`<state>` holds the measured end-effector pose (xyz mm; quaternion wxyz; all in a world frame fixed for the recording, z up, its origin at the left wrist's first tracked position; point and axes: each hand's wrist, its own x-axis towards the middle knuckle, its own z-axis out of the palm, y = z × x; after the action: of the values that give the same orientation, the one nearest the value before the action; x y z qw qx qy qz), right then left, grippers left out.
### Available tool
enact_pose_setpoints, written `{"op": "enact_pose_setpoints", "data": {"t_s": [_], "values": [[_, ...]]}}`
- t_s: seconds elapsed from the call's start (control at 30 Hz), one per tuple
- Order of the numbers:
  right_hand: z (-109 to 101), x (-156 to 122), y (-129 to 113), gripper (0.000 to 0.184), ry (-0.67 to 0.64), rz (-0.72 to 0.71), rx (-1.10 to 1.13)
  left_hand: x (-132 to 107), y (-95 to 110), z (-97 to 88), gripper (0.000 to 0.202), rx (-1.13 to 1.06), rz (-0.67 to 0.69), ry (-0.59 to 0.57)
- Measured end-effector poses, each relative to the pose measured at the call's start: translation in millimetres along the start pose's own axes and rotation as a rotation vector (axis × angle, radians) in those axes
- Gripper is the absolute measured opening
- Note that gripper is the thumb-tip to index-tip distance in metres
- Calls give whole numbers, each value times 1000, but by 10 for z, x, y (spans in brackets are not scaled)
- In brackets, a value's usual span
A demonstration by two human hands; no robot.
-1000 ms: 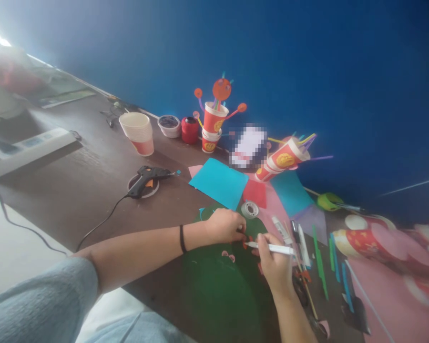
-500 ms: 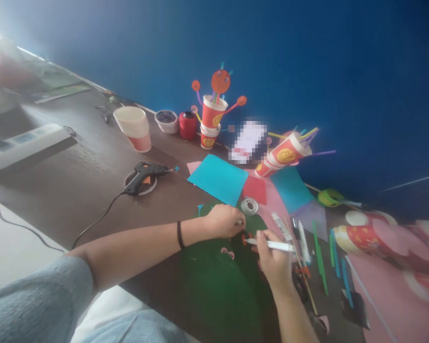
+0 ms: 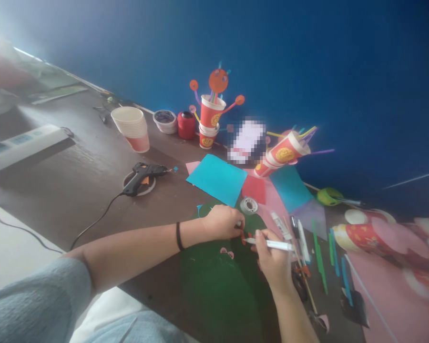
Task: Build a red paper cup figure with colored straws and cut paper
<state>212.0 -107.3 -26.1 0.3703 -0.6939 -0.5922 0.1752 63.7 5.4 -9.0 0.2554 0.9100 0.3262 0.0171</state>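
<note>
My left hand [image 3: 222,222] is curled, its fingertips pressing a small red paper piece [image 3: 246,236] onto a green sheet [image 3: 218,281] on the dark table. My right hand [image 3: 273,259] grips a white pen [image 3: 271,245], tip pointing left at that red piece. Small pink paper bits [image 3: 227,251] lie on the green sheet just below my hands. A roll of clear tape [image 3: 249,206] sits just beyond my left hand.
A black glue gun [image 3: 143,172] with its cord rests to the left. Stacked paper cups [image 3: 132,127], a decorated red cup figure [image 3: 210,116], blue paper [image 3: 217,179], red paper [image 3: 254,189], markers and coloured strips [image 3: 320,255] crowd the right. A blue wall stands behind.
The view shifted slightly; my hands stay together over the green sheet, with the pen tip staying at the red piece.
</note>
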Motion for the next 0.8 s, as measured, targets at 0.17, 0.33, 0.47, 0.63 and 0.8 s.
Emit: {"op": "enact_pose_setpoints", "data": {"t_s": [0.17,0.33,0.47,0.63,0.8], "values": [[4,1,-12,26,0,12,6,7,-12,30,16,5,8,6],[-7,2,-23,27,-10,-6,-9,3,-22,39,16,-1,21,14],[-4,-2,-9,28,-10,-17,-16,-8,-13,25,17,-15,26,15],[2,-5,-14,26,1,-5,-9,-9,0,26,16,-12,31,17],[-10,-4,-36,25,-4,6,-20,-16,-12,-21,14,-22,13,8]]}}
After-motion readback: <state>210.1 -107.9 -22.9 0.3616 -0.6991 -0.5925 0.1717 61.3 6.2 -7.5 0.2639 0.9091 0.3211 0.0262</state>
